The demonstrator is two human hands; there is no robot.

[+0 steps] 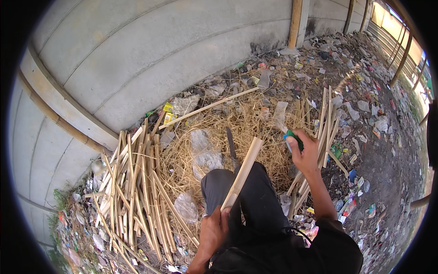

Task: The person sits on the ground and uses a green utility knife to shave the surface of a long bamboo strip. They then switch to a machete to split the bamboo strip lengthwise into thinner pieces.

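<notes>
In my left hand [213, 230] is the lower end of a split bamboo strip [244, 171], which slants up and to the right over my legs. My right hand [305, 153], raised to the right, closes round a green-and-blue object [294, 139]; its kind is not clear. A pale, sheet-like piece [280, 116] appears just beyond it, and whether the two are joined I cannot tell. Between my knees a dark, narrow blade-like piece [231, 144] points away from me; its near end is hidden. Fine straw-like shavings [255, 121] cover the ground ahead.
A large heap of bamboo strips [141, 192] lies at the left, with a smaller bundle [325, 123] at the right. One long strip [210, 107] crosses the shavings. A concrete panel wall [159, 50] stands beyond. Litter [369, 118] is scattered over the dirt.
</notes>
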